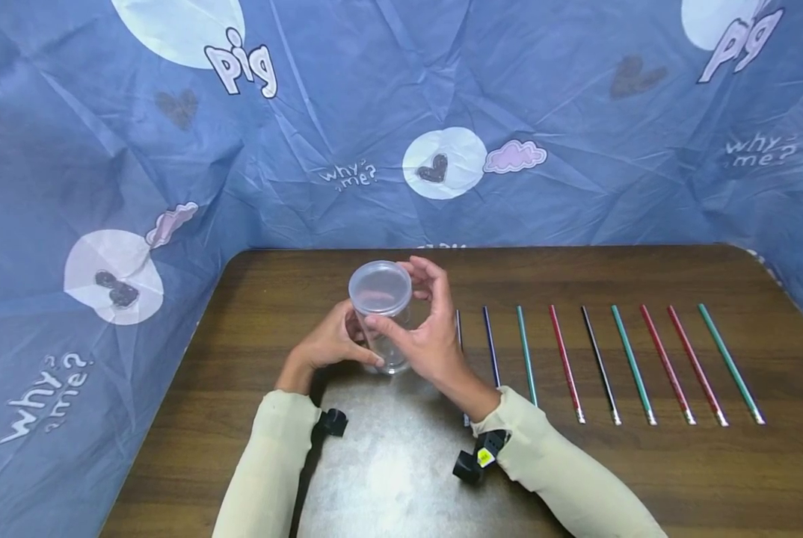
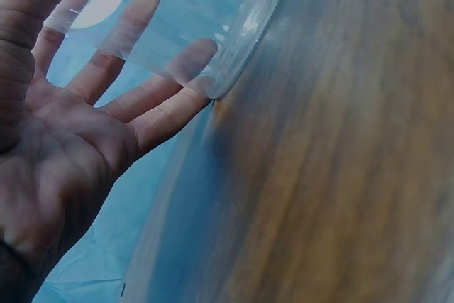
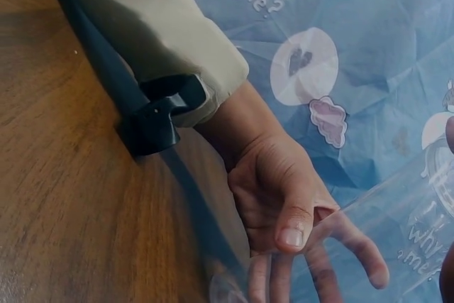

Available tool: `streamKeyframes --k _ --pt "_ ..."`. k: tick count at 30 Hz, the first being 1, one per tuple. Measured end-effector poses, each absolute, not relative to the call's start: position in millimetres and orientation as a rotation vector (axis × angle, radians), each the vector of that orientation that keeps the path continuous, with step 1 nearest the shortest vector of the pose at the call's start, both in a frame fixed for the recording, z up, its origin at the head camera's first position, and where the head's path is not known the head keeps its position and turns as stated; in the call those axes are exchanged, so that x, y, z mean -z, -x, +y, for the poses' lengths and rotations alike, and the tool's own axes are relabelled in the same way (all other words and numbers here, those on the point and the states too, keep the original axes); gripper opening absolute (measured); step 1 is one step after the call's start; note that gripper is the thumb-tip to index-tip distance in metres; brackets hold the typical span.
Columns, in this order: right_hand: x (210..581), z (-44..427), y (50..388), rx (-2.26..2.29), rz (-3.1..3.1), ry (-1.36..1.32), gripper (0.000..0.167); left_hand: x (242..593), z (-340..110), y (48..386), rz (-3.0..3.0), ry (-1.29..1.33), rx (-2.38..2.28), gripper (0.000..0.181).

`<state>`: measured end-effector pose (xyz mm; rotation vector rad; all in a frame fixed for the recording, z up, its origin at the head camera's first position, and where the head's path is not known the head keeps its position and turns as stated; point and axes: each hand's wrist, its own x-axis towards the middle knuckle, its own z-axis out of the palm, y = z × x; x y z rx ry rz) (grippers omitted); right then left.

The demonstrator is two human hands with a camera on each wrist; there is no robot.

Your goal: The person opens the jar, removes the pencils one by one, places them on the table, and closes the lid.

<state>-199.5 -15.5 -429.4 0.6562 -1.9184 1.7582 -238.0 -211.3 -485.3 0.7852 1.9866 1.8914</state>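
A clear plastic jar (image 1: 395, 353) with a translucent lid (image 1: 380, 288) stands upright between both hands in the head view. My left hand (image 1: 330, 338) holds it low down, thumb in front and fingers behind. In the left wrist view the fingers of the left hand (image 2: 92, 118) show through the clear wall near the base. My right hand (image 1: 431, 329) grips the upper part from the right, its thumb on the front below the lid and its fingers curved round the far side. Whether the jar's base touches the table cannot be told.
Several pencils (image 1: 566, 362) in blue, green, red and black lie in a row on the brown wooden table (image 1: 253, 299), eraser ends towards me. The right forearm partly covers the leftmost ones. A blue printed cloth (image 1: 348, 97) hangs behind and beside the table.
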Motion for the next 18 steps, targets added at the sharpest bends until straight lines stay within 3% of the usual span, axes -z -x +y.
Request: streamKeyframes --k 9,18 --pt "432.1 -14.3 198.3 -1.770 -1.889 -0.632 0.093 487.1 -211.0 236.1 1.989 -0.794 -1.881 0.082" --pt "432.4 -14.8 201.7 -2.078 -1.709 -0.847 0.088 488.0 -212.5 239.7 1.984 -0.807 -1.894 0.088"
